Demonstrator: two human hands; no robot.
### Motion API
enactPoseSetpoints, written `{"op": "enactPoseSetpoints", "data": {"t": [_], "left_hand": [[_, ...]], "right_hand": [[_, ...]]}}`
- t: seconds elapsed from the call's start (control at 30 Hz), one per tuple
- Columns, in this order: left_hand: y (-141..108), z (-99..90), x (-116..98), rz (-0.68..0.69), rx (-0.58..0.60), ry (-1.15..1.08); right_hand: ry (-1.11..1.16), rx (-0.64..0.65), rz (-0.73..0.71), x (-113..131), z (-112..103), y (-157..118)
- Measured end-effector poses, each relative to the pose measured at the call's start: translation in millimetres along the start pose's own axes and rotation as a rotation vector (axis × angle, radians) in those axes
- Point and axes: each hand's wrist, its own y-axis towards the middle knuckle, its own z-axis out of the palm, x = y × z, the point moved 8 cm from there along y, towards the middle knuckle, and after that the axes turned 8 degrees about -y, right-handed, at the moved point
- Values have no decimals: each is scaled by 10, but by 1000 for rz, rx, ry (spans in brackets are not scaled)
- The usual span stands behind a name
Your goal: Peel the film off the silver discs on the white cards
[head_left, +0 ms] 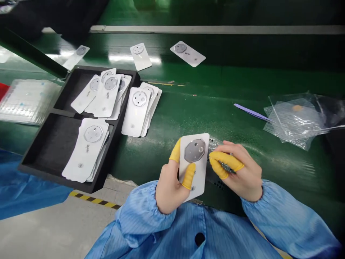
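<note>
My left hand [171,187], with yellow finger cots on thumb and finger, is closed on a white phone back cover [199,176]. The cover stands tilted, its grey octagonal camera plate near the top and my thumb lying across the front. Close by on the right, my right hand [244,171] has its yellow-cotted thumb and finger pinched together at the cover's edge. Something greyish shows between those fingers, too small to make out. Behind the cover, partly hidden, lies a clear sheet [214,144] with small black dots.
A black two-compartment tray [51,144] holds piles of white covers [86,151]. Another stack [136,111] leans beside it. Single covers [140,56] lie farther back. Clear plastic films [296,118] and a purple strip [252,112] are at right, clear trays [29,100] at left.
</note>
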Motion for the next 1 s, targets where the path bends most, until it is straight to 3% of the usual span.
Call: {"op": "enactPoseSetpoints", "data": {"t": [0.1,0.27,0.47,0.6,0.77,0.9,1.0], "left_hand": [[-30,168,-160,38,38,-3],[-38,250,-301,85,67,93],[-37,282,-320,112,75,108],[-47,239,-375,178,24,128],[-56,288,-348,153,55,171],[-23,248,-261,87,-4,98],[17,240,-245,68,4,-186]], "right_hand": [[-68,39,-75,198,-24,-7],[-107,132,-65,271,-98,-30],[-295,95,-297,442,-101,-63],[-373,187,-276,490,8,-90],[-441,210,-250,559,76,-153],[-300,241,-213,475,129,-154],[-90,229,-170,364,93,-99]]}}
